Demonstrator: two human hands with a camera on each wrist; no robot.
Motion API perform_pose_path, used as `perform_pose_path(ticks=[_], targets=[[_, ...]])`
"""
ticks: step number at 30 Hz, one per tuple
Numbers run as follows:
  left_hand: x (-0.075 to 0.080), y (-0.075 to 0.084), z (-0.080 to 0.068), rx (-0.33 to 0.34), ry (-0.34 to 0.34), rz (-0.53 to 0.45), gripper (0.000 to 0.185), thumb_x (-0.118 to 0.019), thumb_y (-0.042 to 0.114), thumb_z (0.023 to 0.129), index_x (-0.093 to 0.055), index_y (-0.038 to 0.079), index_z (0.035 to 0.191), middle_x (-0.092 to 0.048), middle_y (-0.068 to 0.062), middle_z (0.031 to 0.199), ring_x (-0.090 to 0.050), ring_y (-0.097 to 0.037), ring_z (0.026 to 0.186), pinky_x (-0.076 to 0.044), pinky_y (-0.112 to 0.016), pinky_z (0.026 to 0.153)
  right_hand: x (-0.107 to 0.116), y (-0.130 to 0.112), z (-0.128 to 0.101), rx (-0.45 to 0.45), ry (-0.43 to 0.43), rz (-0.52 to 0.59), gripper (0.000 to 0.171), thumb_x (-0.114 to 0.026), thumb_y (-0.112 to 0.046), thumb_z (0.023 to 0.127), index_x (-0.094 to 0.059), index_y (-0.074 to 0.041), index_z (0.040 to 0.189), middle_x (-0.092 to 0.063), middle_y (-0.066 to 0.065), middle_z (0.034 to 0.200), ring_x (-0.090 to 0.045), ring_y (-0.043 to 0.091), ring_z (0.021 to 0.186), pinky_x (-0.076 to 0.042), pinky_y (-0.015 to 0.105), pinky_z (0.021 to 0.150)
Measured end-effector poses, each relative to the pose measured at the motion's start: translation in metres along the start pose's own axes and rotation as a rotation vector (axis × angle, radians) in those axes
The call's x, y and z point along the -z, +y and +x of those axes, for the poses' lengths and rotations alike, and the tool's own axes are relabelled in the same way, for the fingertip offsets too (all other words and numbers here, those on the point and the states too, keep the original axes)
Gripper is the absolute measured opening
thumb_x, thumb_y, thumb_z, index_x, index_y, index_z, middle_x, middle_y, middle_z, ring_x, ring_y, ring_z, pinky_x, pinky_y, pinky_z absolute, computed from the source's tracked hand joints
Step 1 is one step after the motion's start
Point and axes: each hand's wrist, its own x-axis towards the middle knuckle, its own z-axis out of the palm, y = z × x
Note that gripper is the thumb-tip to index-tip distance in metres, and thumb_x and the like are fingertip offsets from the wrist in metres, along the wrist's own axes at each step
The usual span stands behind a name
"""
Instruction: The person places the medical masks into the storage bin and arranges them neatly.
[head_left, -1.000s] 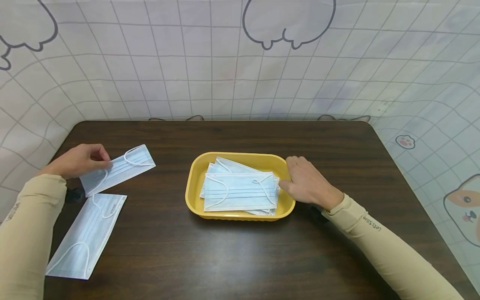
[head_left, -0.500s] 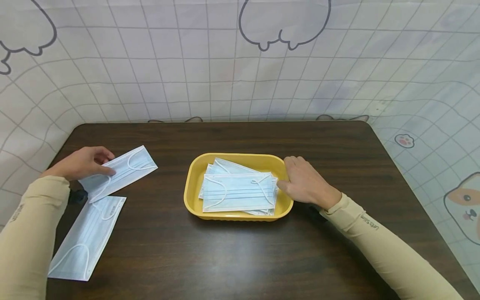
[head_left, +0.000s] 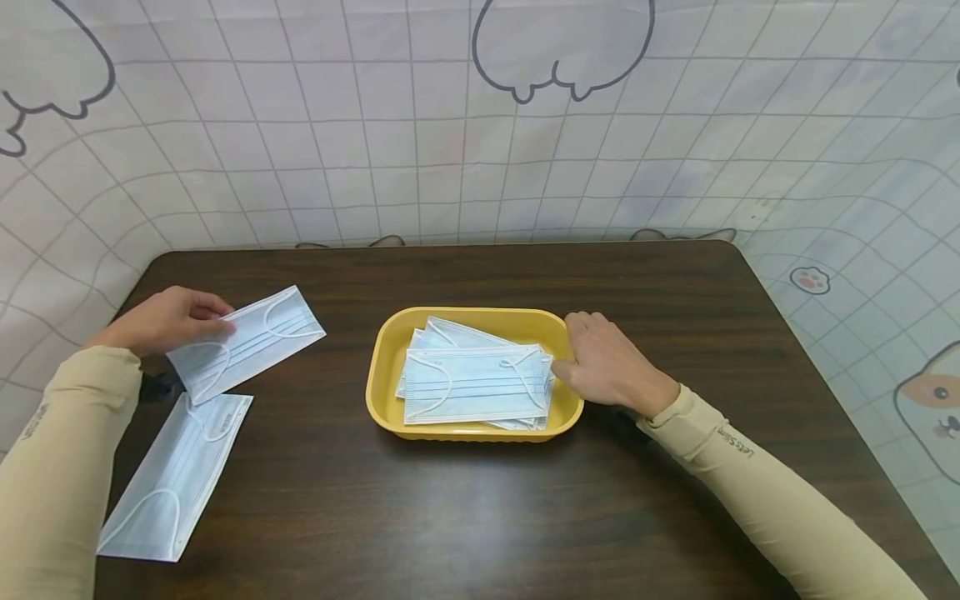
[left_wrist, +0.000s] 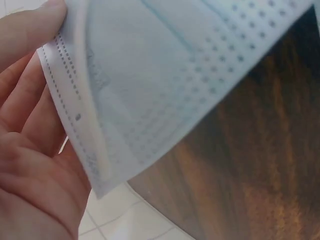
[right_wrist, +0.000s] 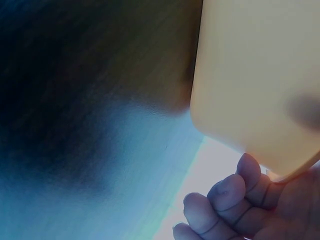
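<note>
In the head view, my left hand pinches a pale blue face mask at its left end. The left wrist view shows the thumb on the mask near its stitched edge, fingers behind. A second face mask lies slanted on the table just below, by the held mask's lower corner. My right hand grips the right rim of a yellow tray, thumb inside. Several stacked face masks lie in the tray. In the right wrist view, curled fingers show at the tray's outer wall.
The dark wood table carries the tray near its middle. Its far edge meets a white gridded cloth with cartoon drawings, which also hangs at both sides.
The left hand and its mask have shifted a little to the right, and the fingers have settled along the mask's end. The right hand stays on the tray; the view has drifted slightly.
</note>
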Motion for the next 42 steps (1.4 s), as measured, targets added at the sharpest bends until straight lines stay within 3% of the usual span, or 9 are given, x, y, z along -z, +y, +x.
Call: perform_pose_path(ticks=[7,16,29,37,42], targets=[[0.007,0.009,0.000,-0.028,0.028,-0.007,0.041,-0.070,0.025,0.097,-0.067,-0.005,0.125,-0.072,-0.027,0.115,-0.065,-0.021,0.084,-0.051,-0.031,0.066,0.000,-0.001,0.000,0.005,0.002,-0.003,0.028,-0.059,-0.024,0.088,-0.056,0.000,0.102,-0.050,0.007,0.079,-0.047,0.024,0.077,-0.034,0.033,0.070],[0.014,0.029,-0.002,-0.017,0.036,-0.039,0.044,-0.068,0.026,0.099,-0.063,-0.006,0.128,-0.068,-0.032,0.119,-0.064,-0.022,0.080,-0.053,-0.031,0.061,0.000,-0.001,0.000,0.003,0.001,-0.016,0.031,-0.058,-0.026,0.087,-0.056,0.000,0.104,-0.051,0.008,0.081,-0.048,0.024,0.077,-0.035,0.033,0.069],[0.023,0.051,-0.005,-0.061,0.062,-0.038,0.042,-0.066,0.026,0.101,-0.064,-0.003,0.130,-0.069,-0.027,0.121,-0.063,-0.021,0.083,-0.052,-0.030,0.063,0.001,-0.002,0.000,-0.001,-0.008,-0.034,0.037,-0.057,-0.028,0.088,-0.056,0.003,0.109,-0.052,0.009,0.084,-0.048,0.026,0.081,-0.036,0.035,0.073],[0.029,0.066,-0.006,-0.093,0.085,0.009,0.038,-0.062,0.025,0.103,-0.066,-0.002,0.130,-0.068,-0.027,0.129,-0.065,-0.025,0.097,-0.051,-0.030,0.072,0.002,-0.002,0.000,0.016,0.004,-0.029,0.034,-0.057,-0.027,0.089,-0.056,0.003,0.106,-0.052,0.009,0.082,-0.049,0.025,0.080,-0.037,0.034,0.071],[0.033,0.078,-0.006,-0.115,0.089,0.027,0.037,-0.061,0.026,0.103,-0.067,0.001,0.129,-0.069,-0.025,0.128,-0.064,-0.024,0.097,-0.050,-0.031,0.074,0.003,-0.003,0.000,0.011,-0.003,-0.019,0.036,-0.057,-0.027,0.089,-0.055,0.004,0.108,-0.052,0.009,0.083,-0.049,0.025,0.081,-0.037,0.034,0.071]])
